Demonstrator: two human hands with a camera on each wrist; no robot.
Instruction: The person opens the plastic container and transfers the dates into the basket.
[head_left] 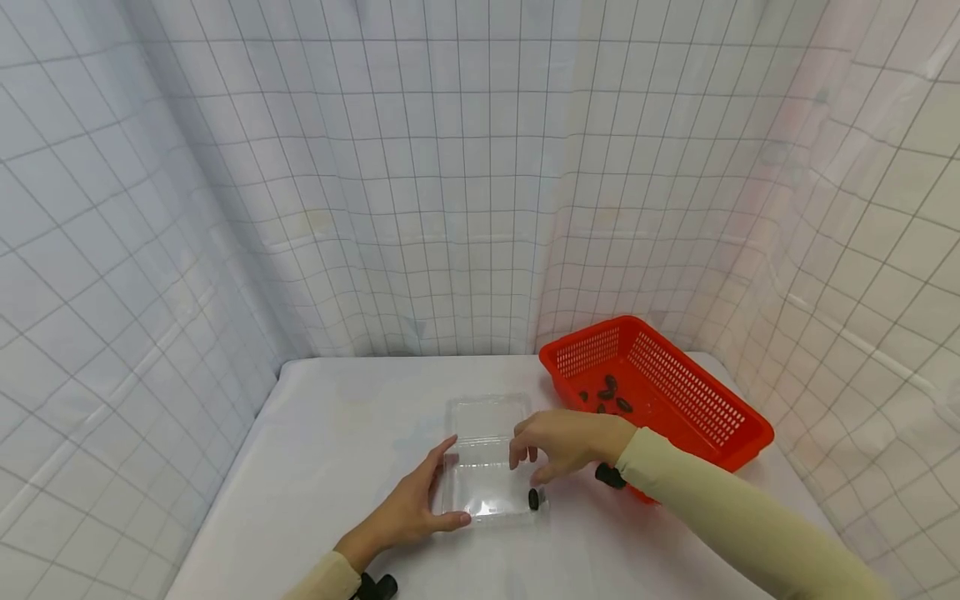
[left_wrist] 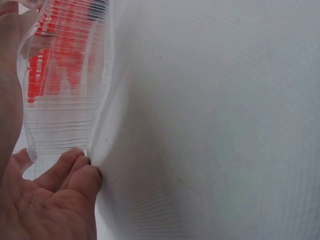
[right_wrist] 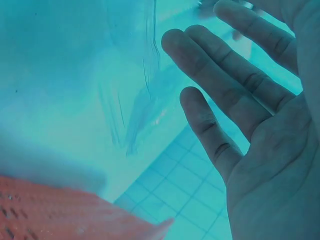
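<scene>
A clear plastic clamshell box [head_left: 487, 487] lies on the table with its lid [head_left: 487, 417] folded back at the far side. My left hand [head_left: 412, 504] holds the box from the left, thumb at the near edge and fingers near the hinge; in the left wrist view, the fingers [left_wrist: 75, 175] curl against its end. One small dark oval piece [head_left: 534, 499] sits in the box's near right corner. Above the box's right side is my right hand [head_left: 562, 442], holding nothing visible. Its fingers [right_wrist: 220, 75] are extended and apart in the right wrist view.
A red perforated plastic basket [head_left: 720, 408] stands at the right, behind my right forearm, with several dark oval pieces [head_left: 611, 383] inside. White cloth covers the table [head_left: 337, 433]. White gridded sheets [head_left: 450, 208] hang at the back and both sides.
</scene>
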